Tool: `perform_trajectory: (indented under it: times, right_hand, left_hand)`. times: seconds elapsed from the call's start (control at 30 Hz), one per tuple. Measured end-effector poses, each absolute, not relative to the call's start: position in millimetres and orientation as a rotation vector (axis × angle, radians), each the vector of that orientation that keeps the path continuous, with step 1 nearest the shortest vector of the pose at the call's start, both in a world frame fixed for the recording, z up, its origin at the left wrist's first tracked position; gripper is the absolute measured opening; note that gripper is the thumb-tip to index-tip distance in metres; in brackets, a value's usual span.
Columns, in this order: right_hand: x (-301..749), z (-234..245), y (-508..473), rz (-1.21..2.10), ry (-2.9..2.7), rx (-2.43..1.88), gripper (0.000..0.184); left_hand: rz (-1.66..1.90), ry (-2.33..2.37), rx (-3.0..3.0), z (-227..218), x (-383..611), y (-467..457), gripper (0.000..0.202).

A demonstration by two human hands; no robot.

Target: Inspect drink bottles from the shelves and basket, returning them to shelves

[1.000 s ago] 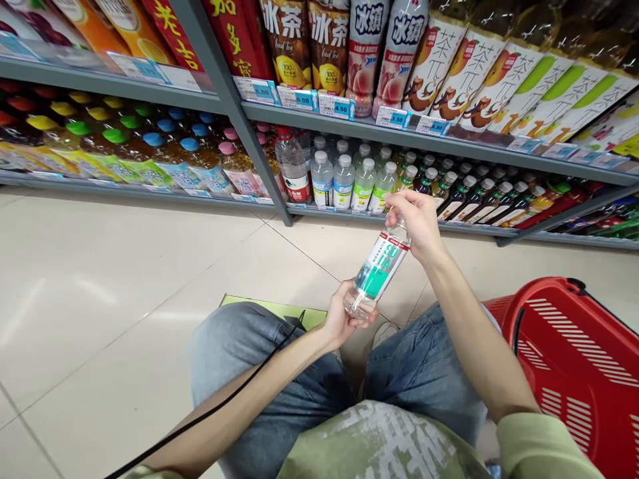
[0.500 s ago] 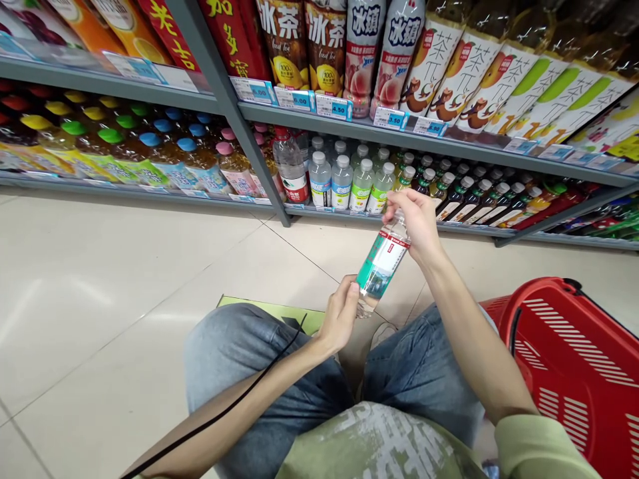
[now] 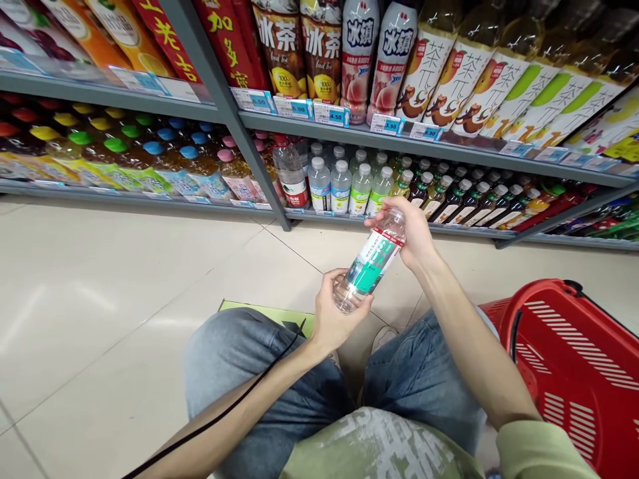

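A clear plastic bottle (image 3: 370, 263) with a green, white and red label reading "SODA" is tilted in front of me, its top toward the shelf on the right. My left hand (image 3: 337, 313) cups its base, thumb on one side and fingers on the other. Around the neck end, my right hand (image 3: 407, 229) is wrapped, covering part of the cap. Just beyond the right hand, small bottles with white caps (image 3: 360, 189) stand on the lowest shelf.
Shelves of drinks (image 3: 319, 120) run across the far side, with price tags along the edge. A red shopping basket (image 3: 564, 359) stands at my right. A light green flat object (image 3: 269, 310) lies on the tiled floor (image 3: 114, 286) by my left knee.
The bottle has been turned about its length, so the "SODA" side of the label now faces me. My left hand has shifted to cup the base from below.
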State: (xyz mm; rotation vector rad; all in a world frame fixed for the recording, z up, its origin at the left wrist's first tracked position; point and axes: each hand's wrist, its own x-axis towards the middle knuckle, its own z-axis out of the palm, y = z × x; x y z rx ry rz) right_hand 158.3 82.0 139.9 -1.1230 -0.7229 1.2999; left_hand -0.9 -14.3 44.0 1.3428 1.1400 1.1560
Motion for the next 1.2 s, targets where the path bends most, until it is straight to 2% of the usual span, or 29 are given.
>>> perform_trajectory:
  times: [0.2, 0.37, 0.47, 0.7, 0.9, 1.2]
  right_hand:
    - [142.7, 126.9, 84.4, 1.262, -0.394, -1.255, 0.023]
    - [133.4, 110.1, 84.3, 1.375, -0.287, -1.281, 0.025]
    - [129.6, 109.1, 82.2, 1.483, -0.264, -1.237, 0.019]
    - [128.6, 113.2, 81.7, 1.646, -0.287, -1.154, 0.011]
    - [128.9, 109.3, 81.4, 1.679, -0.269, -1.160, 0.010]
    - [131.2, 106.4, 83.5, 1.683, -0.263, -1.214, 0.012]
  left_hand:
    - [1.473, 1.339, 1.834, 37.3, -12.1, 5.4, 0.059]
    - [1.704, 1.222, 2.159, 38.6, -18.6, 11.4, 0.041]
    - [1.811, 1.059, 2.359, 38.8, -21.1, 9.3, 0.037]
    - [1.820, 0.746, 2.619, 41.6, -26.7, 7.6, 0.036]
    - [1.780, 0.779, 2.695, 35.1, -26.5, 7.6, 0.030]
    - [1.679, 0.732, 2.634, 30.3, -25.8, 8.1, 0.039]
